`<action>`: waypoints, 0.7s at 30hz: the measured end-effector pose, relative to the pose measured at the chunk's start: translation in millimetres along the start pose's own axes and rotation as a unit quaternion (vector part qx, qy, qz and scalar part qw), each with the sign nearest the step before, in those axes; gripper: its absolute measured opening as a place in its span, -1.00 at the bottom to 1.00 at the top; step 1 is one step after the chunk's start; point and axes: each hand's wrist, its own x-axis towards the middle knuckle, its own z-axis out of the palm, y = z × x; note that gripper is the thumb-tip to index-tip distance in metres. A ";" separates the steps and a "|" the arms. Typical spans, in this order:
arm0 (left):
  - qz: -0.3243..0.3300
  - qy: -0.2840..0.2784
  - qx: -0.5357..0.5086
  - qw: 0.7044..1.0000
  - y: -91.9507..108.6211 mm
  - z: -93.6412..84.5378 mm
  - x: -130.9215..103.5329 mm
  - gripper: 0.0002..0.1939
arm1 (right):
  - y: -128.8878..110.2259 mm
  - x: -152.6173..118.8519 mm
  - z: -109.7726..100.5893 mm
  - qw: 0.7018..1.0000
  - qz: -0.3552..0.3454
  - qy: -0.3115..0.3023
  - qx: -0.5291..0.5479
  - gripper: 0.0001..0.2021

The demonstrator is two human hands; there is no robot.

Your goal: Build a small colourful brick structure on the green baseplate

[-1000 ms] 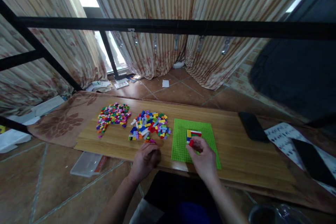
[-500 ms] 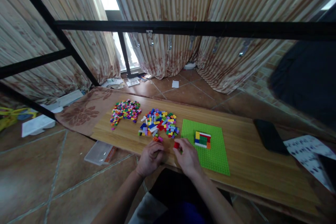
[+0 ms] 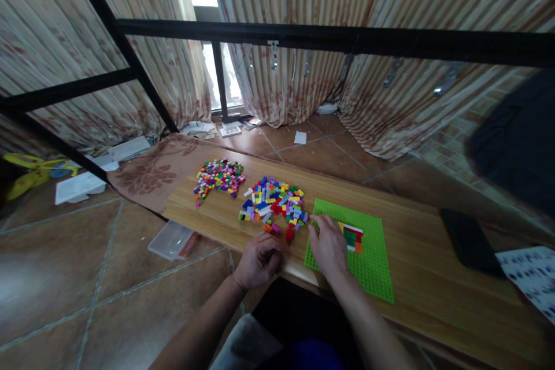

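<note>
Left hand [image 3: 260,260]: located at the near edge of the table [image 3: 407,237], fingers loosely curled, just short of an orange brick [image 3: 267,228] and a magenta brick [image 3: 276,228]; whether it grasps anything cannot be told. Right hand [image 3: 328,245]: over the left part of the green baseplate [image 3: 373,266], fingers bent, fingertips near the right side of the large-brick pile [image 3: 273,202]; its grip is likewise hidden.

Red brick [image 3: 289,235]: on the wood between the two hands, apart from both. Brick frame [image 3: 353,231]: on the baseplate, its left part covered by the right hand; green studs surround its visible right end.

Clearances: the large-brick pile and baseplate are separated by a narrow strip; the small-brick pile [image 3: 219,176] stands left, with a slim gap between piles. The baseplate's near corner lies close to the near edge. Bare wood extends rightward from the baseplate to the black phone [image 3: 470,241].
</note>
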 end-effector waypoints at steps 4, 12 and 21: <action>-0.008 0.026 0.005 1.000 -0.4 2.8 -3.2 -0.87 | 0.8 12.6 7.8 1.000 -0.006 -0.010 -0.025 -0.72; 0.007 0.049 0.011 0.999 -4.4 7.2 -6.9 -0.90 | -7.6 7.6 15.3 0.999 -0.023 -0.023 0.010 -0.73; 0.000 0.072 -0.006 0.997 -1.0 9.3 -6.9 -0.89 | -52.1 -1.2 26.3 0.991 -0.099 -0.061 0.073 -0.76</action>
